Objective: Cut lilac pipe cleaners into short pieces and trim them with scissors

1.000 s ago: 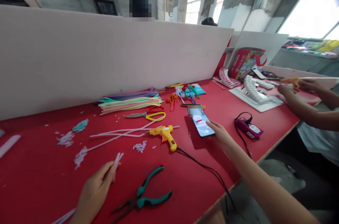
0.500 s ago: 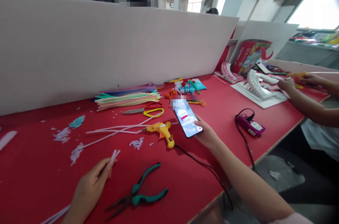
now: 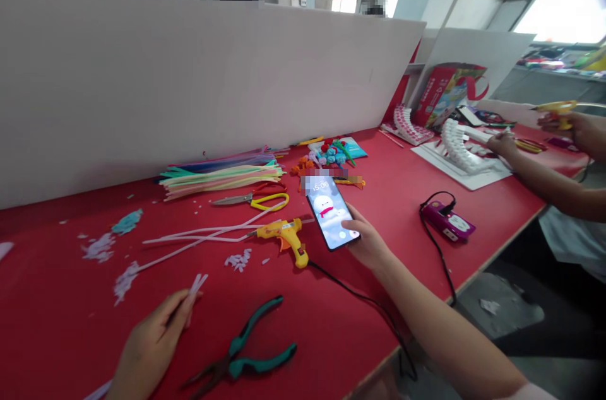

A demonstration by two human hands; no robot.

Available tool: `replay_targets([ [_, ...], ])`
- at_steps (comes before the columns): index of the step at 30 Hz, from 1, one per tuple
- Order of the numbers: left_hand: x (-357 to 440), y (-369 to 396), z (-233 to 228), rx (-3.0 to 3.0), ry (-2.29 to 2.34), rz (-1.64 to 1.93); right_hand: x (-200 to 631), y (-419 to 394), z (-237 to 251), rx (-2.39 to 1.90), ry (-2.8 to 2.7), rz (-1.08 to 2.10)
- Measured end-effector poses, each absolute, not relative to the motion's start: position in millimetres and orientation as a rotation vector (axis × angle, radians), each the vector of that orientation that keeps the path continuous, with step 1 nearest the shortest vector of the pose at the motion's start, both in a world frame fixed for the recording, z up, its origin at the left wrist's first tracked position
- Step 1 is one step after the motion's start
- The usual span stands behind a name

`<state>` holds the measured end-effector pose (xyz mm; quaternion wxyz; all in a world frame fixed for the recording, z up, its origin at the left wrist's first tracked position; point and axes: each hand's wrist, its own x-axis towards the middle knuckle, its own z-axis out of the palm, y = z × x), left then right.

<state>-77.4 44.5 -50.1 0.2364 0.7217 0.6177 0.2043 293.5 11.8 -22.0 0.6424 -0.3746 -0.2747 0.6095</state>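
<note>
White pipe-cleaner pieces [image 3: 195,285] are pinched in the left hand [image 3: 151,343] near the desk's [image 3: 57,299] front edge, beside green-handled pliers [image 3: 246,356]. Farther in, a lit phone [image 3: 331,212] is gripped by the right hand [image 3: 367,241], beside a yellow glue gun [image 3: 284,236].

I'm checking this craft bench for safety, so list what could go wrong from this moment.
1. The yellow hot glue gun lies on the red table beside the right hand holding the lit smartphone; a burn is possible if it is hot.
2. Its black cord runs over the table edge by the forearm and might snag.
3. The left hand pinches white pipe cleaners near the green-handled pliers.
</note>
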Motion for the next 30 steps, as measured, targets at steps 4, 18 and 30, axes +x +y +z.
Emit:
replay_targets([
  [4,-78.9,45.0,-51.7,1.967,1.721,0.534,293.3,10.1,-19.8,-0.804,-0.655,1.389],
  [18,-79.8,44.9,-55.0,1.971,1.706,0.490,290.4,10.1,-22.5,-0.849,-0.686,1.408],
  [30,-78.9,43.6,-50.2,1.970,1.714,0.505,291.3,10.1,-24.3,-0.828,-0.700,1.395],
])
